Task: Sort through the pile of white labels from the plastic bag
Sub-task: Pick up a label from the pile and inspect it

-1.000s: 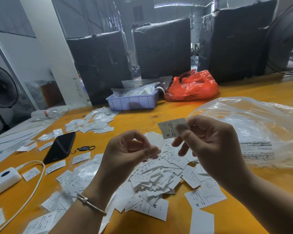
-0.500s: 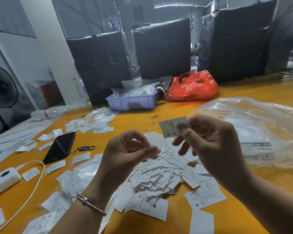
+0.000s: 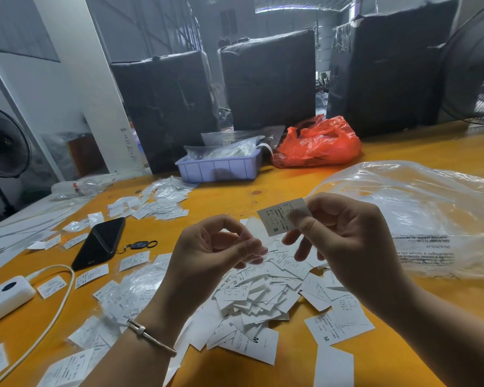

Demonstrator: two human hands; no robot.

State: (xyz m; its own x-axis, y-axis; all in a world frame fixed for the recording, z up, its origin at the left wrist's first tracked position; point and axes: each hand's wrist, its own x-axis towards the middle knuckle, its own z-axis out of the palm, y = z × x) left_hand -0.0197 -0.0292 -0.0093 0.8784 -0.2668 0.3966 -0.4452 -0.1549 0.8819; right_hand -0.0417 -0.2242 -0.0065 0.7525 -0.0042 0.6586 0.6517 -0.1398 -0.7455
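Observation:
My right hand point(image 3: 347, 247) pinches a single white label point(image 3: 281, 217) marked S between thumb and fingers, held up above the pile. My left hand point(image 3: 210, 255) hovers just left of it with fingers curled, its thumb and fingertips pinching what looks like a small clear sleeve point(image 3: 253, 256), which is hard to make out. Below both hands a loose pile of white labels point(image 3: 263, 297) lies on the orange table, with S, M and XS marks showing. The large clear plastic bag point(image 3: 419, 216) lies crumpled at the right.
A black phone point(image 3: 99, 243) with a key tag, a white charger point(image 3: 6, 298) and its cable lie at the left. More labels and clear sleeves point(image 3: 134, 294) are scattered left. A purple bin point(image 3: 221, 169) and a red bag point(image 3: 319, 143) sit farther back.
Almost nothing differs. My right hand keeps the S label raised with only a slight shift, and my left hand stays in place.

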